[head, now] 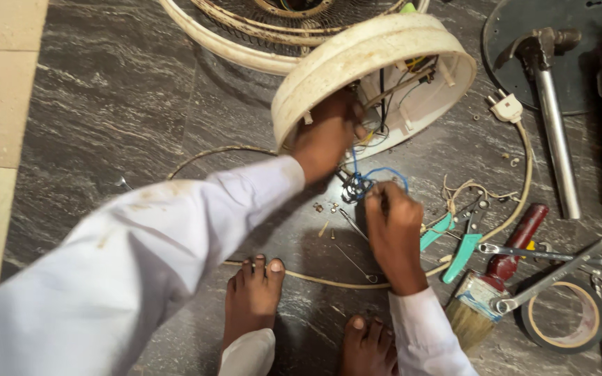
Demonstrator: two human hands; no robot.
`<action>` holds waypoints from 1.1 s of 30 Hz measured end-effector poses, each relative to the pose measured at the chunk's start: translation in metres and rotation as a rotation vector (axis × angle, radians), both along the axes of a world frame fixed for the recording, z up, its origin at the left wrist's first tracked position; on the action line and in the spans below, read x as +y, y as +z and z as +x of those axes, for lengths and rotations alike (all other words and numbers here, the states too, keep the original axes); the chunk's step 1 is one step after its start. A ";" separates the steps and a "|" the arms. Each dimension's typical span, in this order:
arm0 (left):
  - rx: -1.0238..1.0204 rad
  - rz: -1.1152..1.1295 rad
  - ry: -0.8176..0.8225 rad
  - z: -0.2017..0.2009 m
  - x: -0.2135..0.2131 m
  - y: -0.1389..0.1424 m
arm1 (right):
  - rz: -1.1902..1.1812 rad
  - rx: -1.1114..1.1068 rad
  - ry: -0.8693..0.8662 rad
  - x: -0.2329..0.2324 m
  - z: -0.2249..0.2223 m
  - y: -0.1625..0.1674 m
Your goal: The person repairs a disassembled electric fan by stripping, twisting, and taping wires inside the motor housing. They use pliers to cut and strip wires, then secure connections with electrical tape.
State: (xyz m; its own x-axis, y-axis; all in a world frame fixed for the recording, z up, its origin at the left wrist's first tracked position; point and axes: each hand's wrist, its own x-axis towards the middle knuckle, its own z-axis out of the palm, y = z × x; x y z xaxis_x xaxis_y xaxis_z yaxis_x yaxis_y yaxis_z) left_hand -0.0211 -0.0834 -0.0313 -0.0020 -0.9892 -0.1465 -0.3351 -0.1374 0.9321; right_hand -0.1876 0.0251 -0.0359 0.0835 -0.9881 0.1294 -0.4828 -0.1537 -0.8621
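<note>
Cream plastic, the round fan housing (357,59) lay tilted on the dark floor, its open side facing lower right. Inside it I could hardly make out the wiring. My left hand (325,136) gripped its rim; my right hand (393,223) pinched the blue wire (377,174).

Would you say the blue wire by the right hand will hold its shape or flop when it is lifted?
The blue wire probably flops: it is thin and already curls in loose loops. It looks light, so the right hand should lift it easily. It may snag, since it runs towards the tangle inside the round housing.
</note>
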 end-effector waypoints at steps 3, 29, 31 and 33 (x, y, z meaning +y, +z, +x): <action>0.227 -0.045 -0.017 0.005 -0.017 0.002 | 0.263 -0.107 -0.023 0.009 -0.007 -0.002; 0.083 -0.521 -0.615 -0.086 0.014 0.067 | 0.412 -0.231 0.008 0.001 -0.004 0.001; 0.056 -0.358 -0.752 -0.076 0.021 0.068 | 0.492 -0.450 -0.013 -0.002 -0.008 0.001; -0.198 -0.161 -0.851 -0.067 0.026 0.075 | 0.539 -0.565 -0.008 -0.004 -0.011 -0.003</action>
State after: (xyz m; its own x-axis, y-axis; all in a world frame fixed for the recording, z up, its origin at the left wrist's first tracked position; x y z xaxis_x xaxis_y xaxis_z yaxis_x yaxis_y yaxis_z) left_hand -0.0876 -0.0578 0.0433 -0.7357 -0.6724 -0.0811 -0.4206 0.3597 0.8329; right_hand -0.1991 0.0209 -0.0387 0.1402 -0.9270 -0.3479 0.0520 0.3578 -0.9323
